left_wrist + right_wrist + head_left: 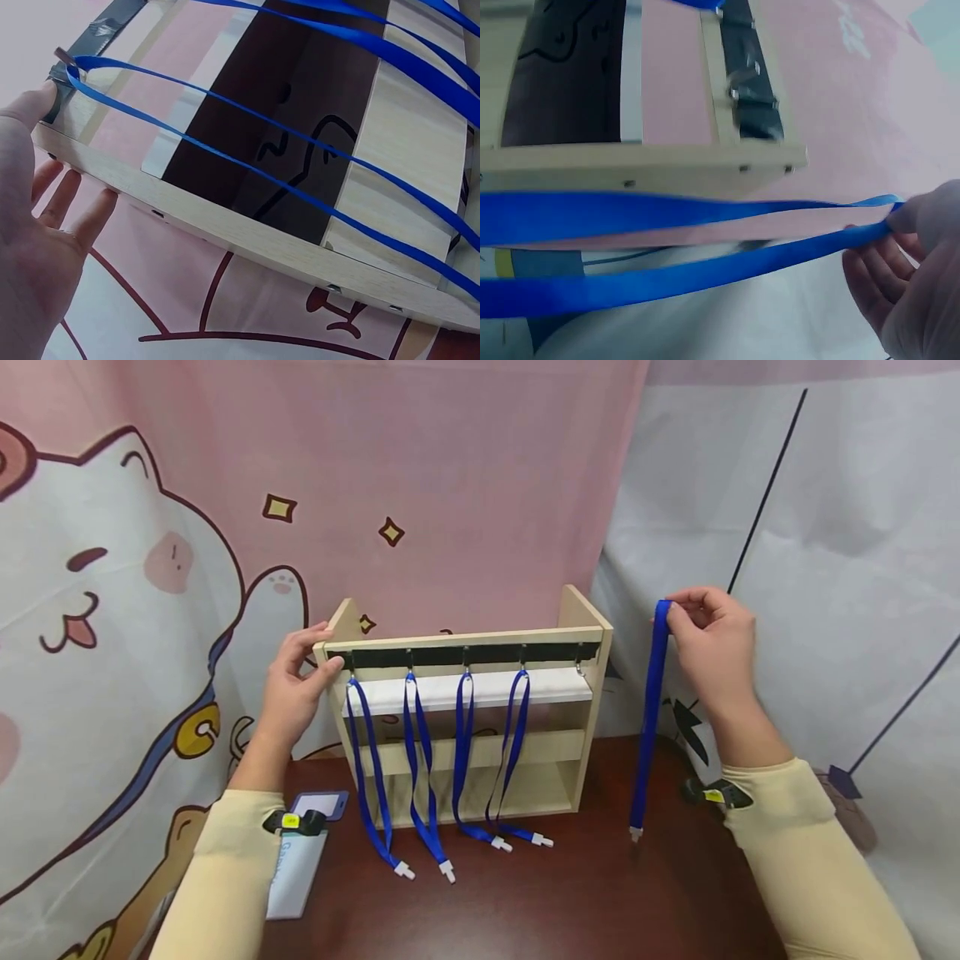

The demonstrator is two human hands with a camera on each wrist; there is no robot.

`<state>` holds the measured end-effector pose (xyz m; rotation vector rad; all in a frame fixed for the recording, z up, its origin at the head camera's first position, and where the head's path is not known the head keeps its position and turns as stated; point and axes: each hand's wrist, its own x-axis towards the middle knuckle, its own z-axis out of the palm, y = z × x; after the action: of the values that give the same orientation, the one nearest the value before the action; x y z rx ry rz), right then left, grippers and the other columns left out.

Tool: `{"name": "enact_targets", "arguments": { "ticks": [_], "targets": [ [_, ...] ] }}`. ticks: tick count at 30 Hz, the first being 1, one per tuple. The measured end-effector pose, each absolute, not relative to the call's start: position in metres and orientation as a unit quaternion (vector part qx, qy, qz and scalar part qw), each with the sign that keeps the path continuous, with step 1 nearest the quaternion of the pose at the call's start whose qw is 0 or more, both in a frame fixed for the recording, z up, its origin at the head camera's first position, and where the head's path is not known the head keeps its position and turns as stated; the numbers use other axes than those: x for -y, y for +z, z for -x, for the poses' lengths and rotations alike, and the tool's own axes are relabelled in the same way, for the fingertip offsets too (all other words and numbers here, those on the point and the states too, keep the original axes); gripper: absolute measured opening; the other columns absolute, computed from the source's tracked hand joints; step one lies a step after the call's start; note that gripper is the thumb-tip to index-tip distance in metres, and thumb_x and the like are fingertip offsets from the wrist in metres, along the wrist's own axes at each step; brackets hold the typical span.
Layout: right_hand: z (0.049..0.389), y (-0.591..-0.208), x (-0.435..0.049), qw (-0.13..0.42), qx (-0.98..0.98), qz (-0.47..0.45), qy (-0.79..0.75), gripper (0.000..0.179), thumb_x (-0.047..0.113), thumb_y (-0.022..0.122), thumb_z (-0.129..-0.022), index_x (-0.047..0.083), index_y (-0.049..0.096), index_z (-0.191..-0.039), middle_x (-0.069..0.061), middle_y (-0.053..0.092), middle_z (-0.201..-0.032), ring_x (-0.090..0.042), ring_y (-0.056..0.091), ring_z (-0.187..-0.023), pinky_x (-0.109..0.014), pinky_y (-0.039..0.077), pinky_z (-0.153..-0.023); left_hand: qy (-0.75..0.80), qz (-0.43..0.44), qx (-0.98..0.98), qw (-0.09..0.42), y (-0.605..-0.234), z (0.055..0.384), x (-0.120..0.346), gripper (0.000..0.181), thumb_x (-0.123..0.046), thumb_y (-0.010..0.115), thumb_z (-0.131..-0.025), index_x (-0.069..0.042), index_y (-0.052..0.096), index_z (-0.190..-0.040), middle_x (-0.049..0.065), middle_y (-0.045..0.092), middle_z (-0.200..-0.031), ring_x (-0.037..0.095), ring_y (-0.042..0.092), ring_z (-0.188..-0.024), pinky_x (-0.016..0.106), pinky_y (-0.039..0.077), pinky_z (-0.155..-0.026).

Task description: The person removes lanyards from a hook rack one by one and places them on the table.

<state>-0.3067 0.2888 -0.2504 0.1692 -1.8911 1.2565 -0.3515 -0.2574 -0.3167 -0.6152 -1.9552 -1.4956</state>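
Note:
My right hand (712, 639) pinches the top loop of a blue lanyard (651, 718), holding it up to the right of a light wooden rack (468, 752). The lanyard's strap hangs straight down to a pale clip near the tabletop. In the right wrist view, both strands of the lanyard (667, 285) run from between thumb and fingers. My left hand (295, 681) grips the rack's upper left corner, thumb at the front by the black strip (438, 657), fingers along the side panel. Several blue lanyards (420, 752) hang from hooks on that strip, and the rightmost hook (580, 664) carries none.
The rack stands on a dark reddish-brown table (480, 910). Left of it, partly behind the left forearm, lie a blue-framed badge holder (321, 803) and a white card or box (296, 881). A printed cloth (480, 485) hangs close behind the rack and at both sides.

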Motion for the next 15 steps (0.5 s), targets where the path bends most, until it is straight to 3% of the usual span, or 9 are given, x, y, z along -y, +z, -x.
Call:
{"name": "enact_targets", "arguments": {
  "ticks": [15],
  "targets": [
    [0.387, -0.240, -0.319, 0.403, 0.787, -0.058, 0.464, 0.024, 0.024, 0.065, -0.108, 0.005, 0.078, -0.116, 0.006, 0.072, -0.094, -0.009, 0.065, -0.083, -0.021, 0.050, -0.072, -0.541, 0.219, 0.751, 0.308, -0.319, 0.350, 0.255, 0.043, -0.012, 0.074, -0.107, -0.002, 0.062, -0.148, 0.004, 0.049, -0.165, 0.023, 0.051, -0.145, 0.024, 0.055, -0.105]
  ]
}}
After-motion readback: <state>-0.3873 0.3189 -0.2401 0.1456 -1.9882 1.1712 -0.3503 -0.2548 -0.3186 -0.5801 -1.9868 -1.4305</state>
